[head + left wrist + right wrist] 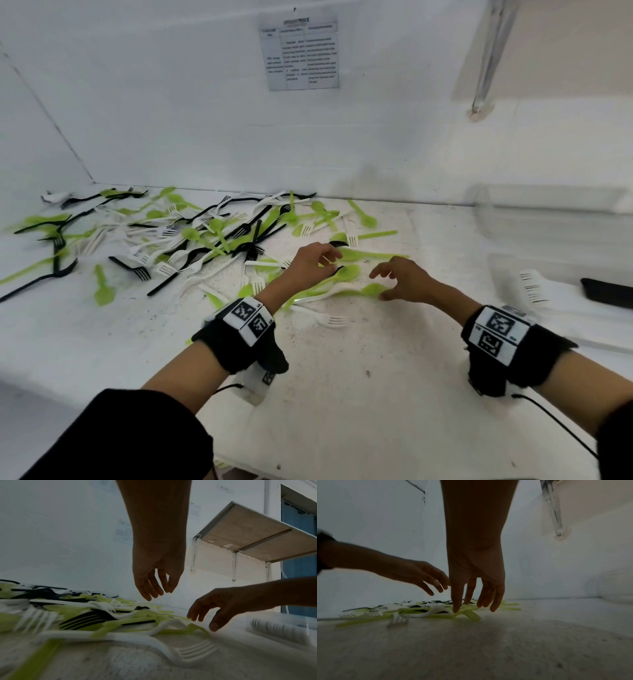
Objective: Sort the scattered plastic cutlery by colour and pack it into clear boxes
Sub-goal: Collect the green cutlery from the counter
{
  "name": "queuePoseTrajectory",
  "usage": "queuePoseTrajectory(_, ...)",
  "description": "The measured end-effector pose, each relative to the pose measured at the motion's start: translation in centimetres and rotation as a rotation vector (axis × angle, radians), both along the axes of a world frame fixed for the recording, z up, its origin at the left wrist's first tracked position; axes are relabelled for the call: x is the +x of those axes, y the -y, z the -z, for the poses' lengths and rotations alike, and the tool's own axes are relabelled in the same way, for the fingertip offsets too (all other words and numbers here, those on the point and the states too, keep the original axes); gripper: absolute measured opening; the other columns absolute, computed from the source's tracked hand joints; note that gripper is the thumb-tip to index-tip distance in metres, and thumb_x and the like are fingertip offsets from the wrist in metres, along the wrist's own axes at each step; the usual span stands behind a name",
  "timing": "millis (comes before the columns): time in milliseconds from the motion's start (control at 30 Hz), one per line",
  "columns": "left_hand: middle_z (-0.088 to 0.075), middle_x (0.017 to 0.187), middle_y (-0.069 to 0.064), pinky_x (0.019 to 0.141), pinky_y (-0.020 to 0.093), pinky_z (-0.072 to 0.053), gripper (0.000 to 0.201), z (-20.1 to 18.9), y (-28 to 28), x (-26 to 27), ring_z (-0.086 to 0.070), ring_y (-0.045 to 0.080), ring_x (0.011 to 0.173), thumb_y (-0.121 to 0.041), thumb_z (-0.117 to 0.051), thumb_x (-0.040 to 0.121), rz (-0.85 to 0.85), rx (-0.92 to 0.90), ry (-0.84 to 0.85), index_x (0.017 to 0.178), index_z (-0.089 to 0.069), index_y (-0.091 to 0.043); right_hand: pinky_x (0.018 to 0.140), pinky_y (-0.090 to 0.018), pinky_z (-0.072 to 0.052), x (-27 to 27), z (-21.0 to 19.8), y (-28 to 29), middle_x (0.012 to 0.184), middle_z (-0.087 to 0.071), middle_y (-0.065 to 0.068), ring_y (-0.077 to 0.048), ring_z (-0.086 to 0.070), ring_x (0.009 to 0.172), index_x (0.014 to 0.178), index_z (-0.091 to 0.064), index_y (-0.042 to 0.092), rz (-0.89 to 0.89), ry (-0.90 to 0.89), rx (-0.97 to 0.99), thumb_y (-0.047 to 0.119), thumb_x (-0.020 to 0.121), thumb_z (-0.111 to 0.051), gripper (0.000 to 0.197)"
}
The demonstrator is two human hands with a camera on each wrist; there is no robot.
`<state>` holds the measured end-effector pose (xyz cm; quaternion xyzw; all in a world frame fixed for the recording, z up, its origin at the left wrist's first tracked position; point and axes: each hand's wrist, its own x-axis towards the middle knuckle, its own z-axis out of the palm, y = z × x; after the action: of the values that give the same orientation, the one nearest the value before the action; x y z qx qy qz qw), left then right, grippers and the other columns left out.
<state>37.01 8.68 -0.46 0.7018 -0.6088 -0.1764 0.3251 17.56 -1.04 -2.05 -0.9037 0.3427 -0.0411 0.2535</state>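
Observation:
Green, white and black plastic forks and spoons [191,236] lie scattered across the white table [342,377]. My left hand [334,262] hovers over several green spoons [349,272] with its fingers loosely spread, and it holds nothing; in the left wrist view this left hand [159,593] hangs above the pile. My right hand [380,286] reaches down beside it, its thumb at the bowl of a green spoon [371,290]. In the right wrist view the right hand [474,607] has straight fingers, and their tips touch green cutlery [469,613]. A clear box [534,286] at the right holds white forks.
A second clear container [548,219] stands at the back right against the wall. A black object [606,293] lies at the right edge. A printed sheet [299,54] hangs on the back wall. A white fork [329,320] lies near my left wrist.

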Motion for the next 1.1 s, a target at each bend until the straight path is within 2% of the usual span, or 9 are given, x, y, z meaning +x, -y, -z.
queuePoseTrajectory(133,-0.062,0.108,0.015,0.079,0.013,-0.042,0.024,-0.5,2.0,-0.5,-0.062,0.024,0.097,-0.003,-0.061,0.086,0.028,0.044,0.041,0.109,-0.064,-0.004,0.084,-0.027,-0.040,0.2,0.7,0.7,0.099,-0.044,0.000,-0.011,-0.043,0.092,0.116,-0.062,0.018,-0.022,-0.068,0.009,0.018,0.075,-0.076,0.044)
queuePoseTrajectory(233,-0.060,0.113,0.016,0.087,0.027,-0.045,0.028,-0.1,3.6,-0.4,-0.060,0.026,0.102,-0.005,-0.062,0.085,0.047,0.139,0.085,0.114,-0.062,-0.004,0.082,-0.026,-0.043,-0.3,0.6,1.6,0.101,-0.059,-0.004,-0.009,-0.049,0.086,0.112,-0.065,0.015,-0.017,-0.037,0.036,0.015,0.076,-0.074,0.037)
queuePoseTrajectory(400,-0.047,0.126,0.016,0.084,0.023,-0.039,0.043,1.4,5.5,-0.8,-0.051,0.028,0.111,-0.011,-0.064,0.086,0.067,0.354,0.184,0.127,-0.050,-0.005,0.083,-0.026,-0.045,-1.8,0.6,3.1,0.106,-0.066,-0.007,-0.010,-0.053,0.086,0.112,-0.065,0.013,-0.023,0.028,0.076,0.014,0.077,-0.073,0.036)
queuePoseTrajectory(533,-0.042,0.128,0.018,0.091,0.032,-0.042,0.053,2.4,6.1,-1.2,-0.049,0.030,0.114,-0.012,-0.070,0.082,0.059,0.414,0.269,0.129,-0.046,-0.004,0.085,-0.027,-0.044,-2.0,1.0,3.4,0.109,-0.065,-0.007,-0.010,-0.052,0.089,0.115,-0.064,0.013,-0.054,0.037,0.070,0.015,0.079,-0.072,0.037)
queuePoseTrajectory(700,-0.056,0.120,0.020,0.082,0.030,-0.041,0.044,2.4,5.3,-1.4,-0.055,0.029,0.101,-0.011,-0.068,0.083,-0.004,0.398,0.229,0.123,-0.053,-0.003,0.080,-0.023,-0.041,-1.4,1.2,4.0,0.097,-0.058,-0.001,-0.010,-0.050,0.088,0.117,-0.063,0.013,-0.101,-0.001,0.056,0.016,0.080,-0.070,0.037)
queuePoseTrajectory(833,-0.061,0.113,0.022,0.080,0.030,-0.039,0.031,2.3,3.7,-1.0,-0.058,0.033,0.100,-0.003,-0.050,0.092,-0.038,0.289,0.180,0.122,-0.056,0.003,0.078,-0.021,-0.040,-0.6,1.0,4.8,0.093,-0.055,0.003,-0.010,-0.051,0.085,0.112,-0.064,0.015,-0.163,-0.034,0.086,0.022,0.079,-0.073,0.035)
queuePoseTrajectory(967,-0.057,0.086,0.015,0.054,0.028,-0.040,0.028,1.8,2.7,0.2,-0.054,0.022,0.062,0.002,-0.037,0.096,-0.155,0.233,-0.093,0.116,-0.057,0.001,0.079,-0.024,-0.041,1.0,0.6,5.6,0.091,-0.056,0.003,-0.013,-0.054,0.086,0.107,-0.066,0.016,-0.136,0.041,0.022,0.025,0.082,-0.069,0.026)
queuePoseTrajectory(1033,-0.056,0.082,0.008,0.042,0.020,-0.040,0.028,1.2,2.3,0.7,-0.055,0.012,0.046,0.006,-0.034,0.094,-0.181,0.207,-0.134,0.109,-0.054,-0.006,0.080,-0.025,-0.039,1.9,0.7,5.6,0.093,-0.053,0.001,-0.018,-0.053,0.090,0.108,-0.065,0.014,-0.112,0.085,-0.016,0.021,0.083,-0.068,0.026)
queuePoseTrajectory(1100,-0.057,0.083,0.004,0.036,0.016,-0.038,0.035,0.3,1.7,0.9,-0.052,0.003,0.039,0.008,-0.031,0.092,-0.189,0.168,-0.117,0.116,-0.051,-0.009,0.080,-0.026,-0.038,2.9,0.8,5.3,0.099,-0.053,-0.004,-0.019,-0.051,0.093,0.113,-0.061,0.013,-0.105,0.069,-0.025,0.020,0.084,-0.066,0.031)
